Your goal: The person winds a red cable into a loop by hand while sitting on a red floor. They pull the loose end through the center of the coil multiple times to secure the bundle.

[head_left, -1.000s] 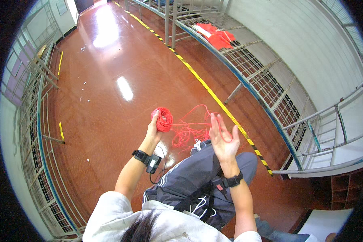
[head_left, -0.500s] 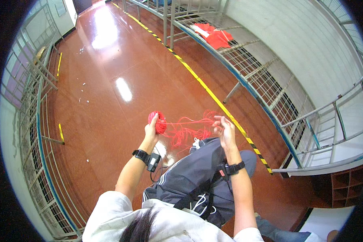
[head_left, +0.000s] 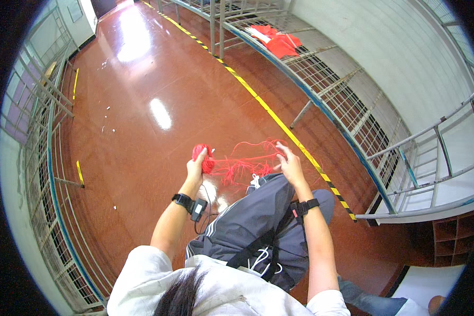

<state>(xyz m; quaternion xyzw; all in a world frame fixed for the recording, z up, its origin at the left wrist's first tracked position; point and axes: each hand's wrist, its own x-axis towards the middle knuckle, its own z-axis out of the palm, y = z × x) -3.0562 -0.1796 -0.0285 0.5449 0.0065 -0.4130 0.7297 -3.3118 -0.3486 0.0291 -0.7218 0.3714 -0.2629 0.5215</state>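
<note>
My left hand (head_left: 196, 166) is closed around a wound bundle of red string (head_left: 207, 163), its thumb pressed on the near side. Strands run from the bundle across to my right hand (head_left: 290, 164), which has its fingers bent around a length of the string with the fingertips partly apart. Between the hands, a loose tangle of red string (head_left: 238, 169) hangs in loops above my knee and the floor. Where the string passes through the right fingers is hard to see. Black straps with small devices circle both wrists.
Metal bunk frames stand on the left (head_left: 51, 174) and right (head_left: 332, 124). Red cloth (head_left: 282, 45) lies on the right one's mesh. Yellow-black tape (head_left: 268, 109) crosses the shiny red floor, with white scraps (head_left: 106, 117) at left. A person's jean-clad leg (head_left: 371, 300) shows at lower right.
My right hand has moved slightly up and its fingers have shifted. The strands between my hands have bunched closer together. My left hand still holds the bundle, which has turned a little.
</note>
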